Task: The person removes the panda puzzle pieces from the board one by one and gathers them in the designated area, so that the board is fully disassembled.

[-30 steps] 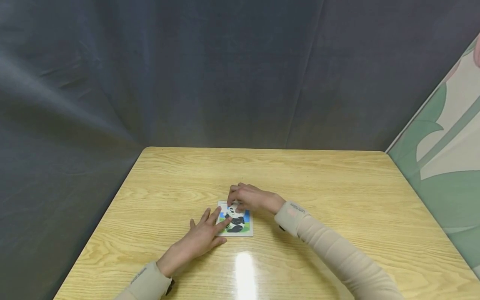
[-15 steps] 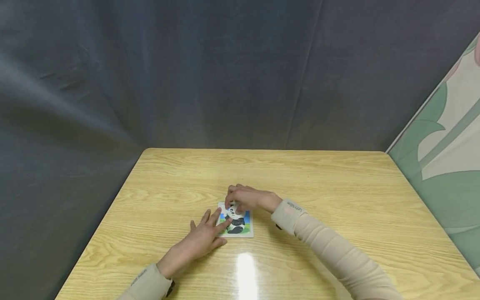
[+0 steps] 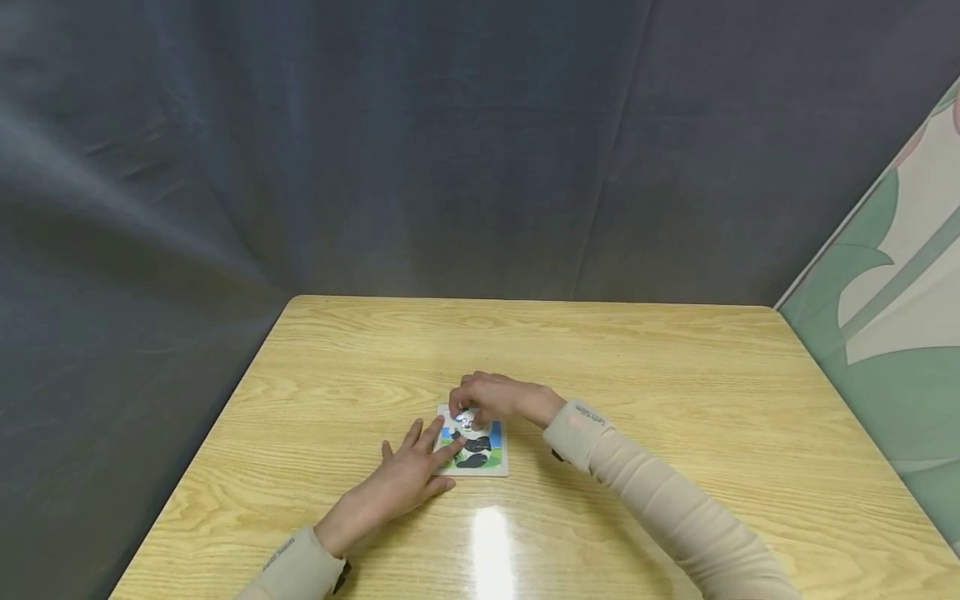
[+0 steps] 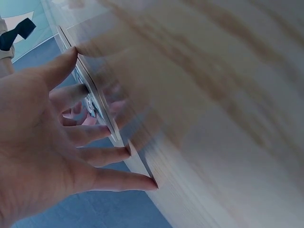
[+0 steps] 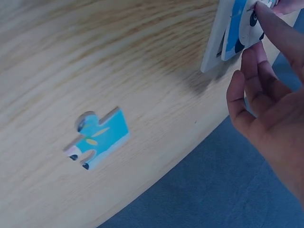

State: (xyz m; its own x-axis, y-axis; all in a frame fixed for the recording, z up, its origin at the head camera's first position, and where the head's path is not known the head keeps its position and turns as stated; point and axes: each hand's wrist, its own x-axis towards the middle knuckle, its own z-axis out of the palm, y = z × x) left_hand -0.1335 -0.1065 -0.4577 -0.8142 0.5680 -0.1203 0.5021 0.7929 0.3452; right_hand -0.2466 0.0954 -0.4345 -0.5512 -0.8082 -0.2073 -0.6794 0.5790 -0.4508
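Note:
A small square panda jigsaw puzzle (image 3: 493, 458) in a white frame lies on the table. My left hand (image 3: 405, 475) rests spread at its left edge, one finger across the picture and the others at the frame and on the tabletop. My right hand (image 3: 498, 398) bends over the top of the puzzle. Between its thumb and fingers it pinches a puzzle piece (image 5: 235, 29) with a blue edge and part of the panda's face. In the right wrist view this piece sits raised and tilted over the white frame (image 5: 212, 47).
A loose blue puzzle piece (image 5: 107, 135) lies on the table in the right wrist view; the right arm hides it in the head view. The wooden table (image 3: 337, 350) meets a dark curtain (image 3: 450, 150) behind and a leaf-patterned panel (image 3: 892, 333) at right.
My right hand has shifted slightly left and toward me over the panda's head, and the face piece has tilted. The left hand has stayed in place.

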